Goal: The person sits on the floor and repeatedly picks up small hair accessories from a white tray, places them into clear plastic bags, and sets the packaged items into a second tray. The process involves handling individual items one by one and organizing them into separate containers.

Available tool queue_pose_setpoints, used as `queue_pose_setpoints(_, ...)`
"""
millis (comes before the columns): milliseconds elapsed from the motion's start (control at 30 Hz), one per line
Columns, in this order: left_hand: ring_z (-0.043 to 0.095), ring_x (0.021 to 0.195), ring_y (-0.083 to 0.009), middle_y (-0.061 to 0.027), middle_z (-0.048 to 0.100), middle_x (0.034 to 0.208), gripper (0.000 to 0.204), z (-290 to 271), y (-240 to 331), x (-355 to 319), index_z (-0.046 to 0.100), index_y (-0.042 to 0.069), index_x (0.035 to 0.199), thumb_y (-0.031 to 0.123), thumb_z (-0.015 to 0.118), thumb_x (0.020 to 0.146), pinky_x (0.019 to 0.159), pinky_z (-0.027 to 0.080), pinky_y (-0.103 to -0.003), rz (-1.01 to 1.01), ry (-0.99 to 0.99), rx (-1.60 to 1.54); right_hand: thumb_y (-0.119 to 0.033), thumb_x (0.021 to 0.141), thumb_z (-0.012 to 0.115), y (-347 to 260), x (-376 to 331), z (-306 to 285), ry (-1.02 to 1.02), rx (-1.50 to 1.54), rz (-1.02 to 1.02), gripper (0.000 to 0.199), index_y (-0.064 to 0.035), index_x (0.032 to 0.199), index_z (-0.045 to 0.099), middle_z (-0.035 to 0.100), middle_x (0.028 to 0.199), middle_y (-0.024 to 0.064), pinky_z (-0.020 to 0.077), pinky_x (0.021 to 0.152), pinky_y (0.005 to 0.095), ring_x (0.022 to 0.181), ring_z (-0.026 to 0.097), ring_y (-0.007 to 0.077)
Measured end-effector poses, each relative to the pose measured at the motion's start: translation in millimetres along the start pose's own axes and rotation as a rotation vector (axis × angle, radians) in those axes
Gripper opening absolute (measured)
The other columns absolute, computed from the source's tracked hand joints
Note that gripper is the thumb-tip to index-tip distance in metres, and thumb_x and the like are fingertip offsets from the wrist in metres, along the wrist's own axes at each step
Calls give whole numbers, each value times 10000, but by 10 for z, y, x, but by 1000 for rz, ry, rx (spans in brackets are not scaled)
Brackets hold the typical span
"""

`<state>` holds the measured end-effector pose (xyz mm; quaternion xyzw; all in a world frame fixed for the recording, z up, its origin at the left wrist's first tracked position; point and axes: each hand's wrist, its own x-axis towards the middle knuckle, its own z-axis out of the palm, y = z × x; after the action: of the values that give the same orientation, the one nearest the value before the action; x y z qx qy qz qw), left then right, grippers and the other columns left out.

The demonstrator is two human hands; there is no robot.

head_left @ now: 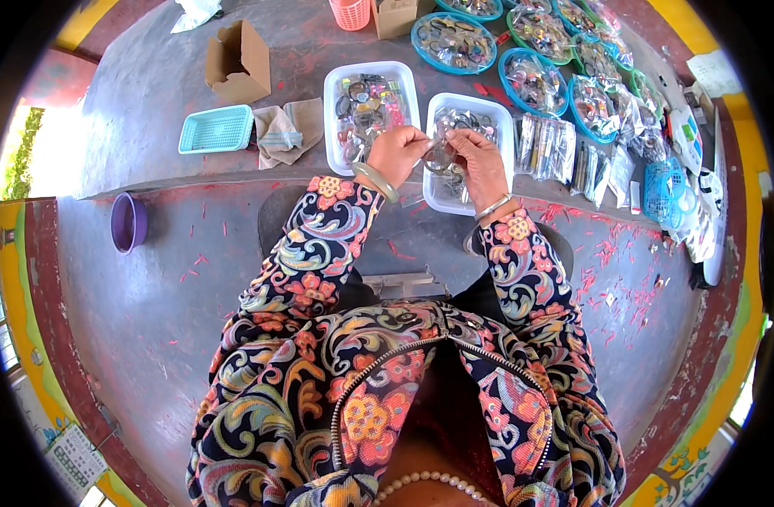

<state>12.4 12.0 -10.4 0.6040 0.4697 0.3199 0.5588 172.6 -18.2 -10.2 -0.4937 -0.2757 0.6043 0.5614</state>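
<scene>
Both hands are closed on a small clear plastic packet (440, 157) with something dark and rounded inside, too small to make out. My left hand (395, 154) pinches its left side, fingertips together, above the gap between two white trays. My right hand (482, 162) pinches it from the right, over the right white tray (433, 199). That tray holds several small packets, partly hidden by my hand and the packet. The left white tray (329, 114), close to my left hand, is filled with small packaged items in dark, pink and yellow-green colours.
Left of the trays lie a folded cloth (299, 135), a turquoise basket (215, 131) and an open cardboard box (239, 63). Round baskets (455, 42) of packets crowd the far right, with bundled clear packs (546, 148) nearer. A purple bucket (128, 223) stands on the floor.
</scene>
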Motion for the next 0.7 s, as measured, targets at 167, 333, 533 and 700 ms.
queue_pose_setpoints(167,430,527,-15,33,592,684,230,2,35,-5,643,47,817,265,570,810,443,327,-176,-53,-133,-103,-121,767,648,-2,1,-56,23,53,-1,128,-19,840,621,586,723,11,405,595,199,636,524,84)
queue_pose_setpoints(333,429,524,-32,22,614,716,243,-11,21,-9,668,56,854,277,589,791,446,321,-189,-89,-141,-96,-134,729,682,-50,-26,-1,31,11,-25,150,-9,806,648,586,680,0,357,557,191,590,465,65)
queue_pose_setpoints(533,491,633,-43,7,636,755,223,-50,-22,2,677,73,846,268,615,758,541,337,-201,-125,-239,-139,-143,736,677,-23,-13,-22,-33,30,3,151,-9,801,652,595,694,-1,358,576,196,602,465,62)
queue_pose_setpoints(700,520,704,-46,5,648,785,245,-65,-18,4,657,87,907,268,617,747,603,327,-210,-265,-267,-164,-132,748,663,-27,-40,-6,-27,-5,-19,145,2,803,650,601,691,5,369,587,197,619,481,66)
